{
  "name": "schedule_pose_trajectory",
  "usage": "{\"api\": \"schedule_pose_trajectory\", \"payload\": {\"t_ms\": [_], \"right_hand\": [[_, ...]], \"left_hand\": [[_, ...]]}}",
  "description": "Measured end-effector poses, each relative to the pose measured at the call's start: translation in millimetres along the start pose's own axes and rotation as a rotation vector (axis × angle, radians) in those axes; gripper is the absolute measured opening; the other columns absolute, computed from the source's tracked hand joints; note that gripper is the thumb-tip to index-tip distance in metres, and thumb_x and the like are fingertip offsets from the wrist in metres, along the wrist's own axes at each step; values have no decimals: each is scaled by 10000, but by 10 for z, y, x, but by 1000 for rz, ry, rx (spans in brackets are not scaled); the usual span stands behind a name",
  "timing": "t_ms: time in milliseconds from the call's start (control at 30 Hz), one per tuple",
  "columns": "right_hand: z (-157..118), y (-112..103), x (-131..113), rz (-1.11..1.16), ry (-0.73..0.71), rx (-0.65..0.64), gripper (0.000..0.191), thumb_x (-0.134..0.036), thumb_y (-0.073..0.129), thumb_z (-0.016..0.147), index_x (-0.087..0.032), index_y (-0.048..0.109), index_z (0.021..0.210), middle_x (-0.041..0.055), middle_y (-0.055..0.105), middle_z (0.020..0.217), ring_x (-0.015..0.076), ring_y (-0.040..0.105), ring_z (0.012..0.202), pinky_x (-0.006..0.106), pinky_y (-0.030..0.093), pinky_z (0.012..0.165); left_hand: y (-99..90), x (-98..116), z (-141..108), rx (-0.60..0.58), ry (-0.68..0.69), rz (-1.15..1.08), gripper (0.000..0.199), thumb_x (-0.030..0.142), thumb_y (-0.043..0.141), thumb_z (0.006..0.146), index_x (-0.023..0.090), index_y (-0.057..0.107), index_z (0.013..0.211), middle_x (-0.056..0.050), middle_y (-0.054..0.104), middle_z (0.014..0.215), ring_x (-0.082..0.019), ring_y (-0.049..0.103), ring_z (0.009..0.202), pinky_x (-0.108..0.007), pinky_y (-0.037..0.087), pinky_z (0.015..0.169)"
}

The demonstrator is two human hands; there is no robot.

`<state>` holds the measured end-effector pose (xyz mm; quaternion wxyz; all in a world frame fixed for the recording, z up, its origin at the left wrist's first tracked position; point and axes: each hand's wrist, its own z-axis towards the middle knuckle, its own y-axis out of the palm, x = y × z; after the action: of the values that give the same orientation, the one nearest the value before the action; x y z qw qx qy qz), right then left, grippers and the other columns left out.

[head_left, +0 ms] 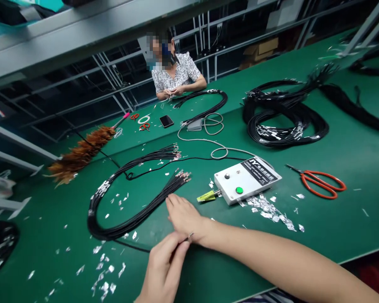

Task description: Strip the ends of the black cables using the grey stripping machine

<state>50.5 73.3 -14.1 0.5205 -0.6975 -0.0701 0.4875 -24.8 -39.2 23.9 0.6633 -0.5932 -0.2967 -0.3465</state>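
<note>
My left hand [166, 263] is pinched on the end of a black cable [132, 246], whose tip sticks out past the thumb and forefinger. My right hand [185, 214] reaches across beyond it, its fingertips at the bundle of black cables [145, 210]; whether they grip a cable is hidden. The bundle curves in a C shape on the green table [158, 139], with bare ends near my right fingers. Right of that hand is a white box [248, 181] with a green button and a yellow-green tip [206, 196].
Orange-handled scissors [324, 184] and silvery scraps [271, 210] lie at the right. Coiled black cables [281, 122] are behind. A feather duster [85, 153] and a phone [166, 121] lie farther back. A person [177, 75] sits across the table.
</note>
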Motion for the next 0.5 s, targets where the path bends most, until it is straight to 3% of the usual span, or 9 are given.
{"api": "schedule_pose_trajectory", "payload": {"t_ms": [133, 267, 367, 500], "right_hand": [[69, -93, 81, 70, 0, 36, 456, -2, 512, 867, 46, 497, 1321, 310, 444, 1414, 362, 444, 1334, 505, 376, 1111], [-377, -263, 255, 237, -29, 58, 324, -106, 406, 978, -142, 572, 1254, 138, 570, 1348, 201, 557, 1238, 352, 466, 1043], [-756, -402, 367, 827, 87, 160, 273, -251, 378, 1010, -177, 627, 1095, 83, 698, 1041, 166, 680, 898, 299, 555, 765], [-1043, -503, 414, 1167, 227, 168, 315, -469, 576, 923, -172, 667, 981, 31, 673, 831, 127, 608, 692, 242, 465, 629]], "left_hand": [[81, 132, -30, 9, -246, -187, 329, 435, 528, 928, 176, 690, 806, 6, 548, 568, -121, 501, 530, -210, 404, 508], [176, 155, 13, -46, -376, -406, 361, 493, 545, 911, 153, 663, 880, 30, 485, 524, -99, 438, 496, -202, 362, 491], [228, 110, 63, -104, -408, -451, 338, 478, 544, 914, 154, 634, 872, 20, 532, 550, -78, 412, 452, -184, 335, 438], [315, 93, 131, -33, -324, -314, 244, 367, 570, 901, 166, 633, 776, -5, 617, 600, -93, 516, 467, -183, 418, 449]]}}
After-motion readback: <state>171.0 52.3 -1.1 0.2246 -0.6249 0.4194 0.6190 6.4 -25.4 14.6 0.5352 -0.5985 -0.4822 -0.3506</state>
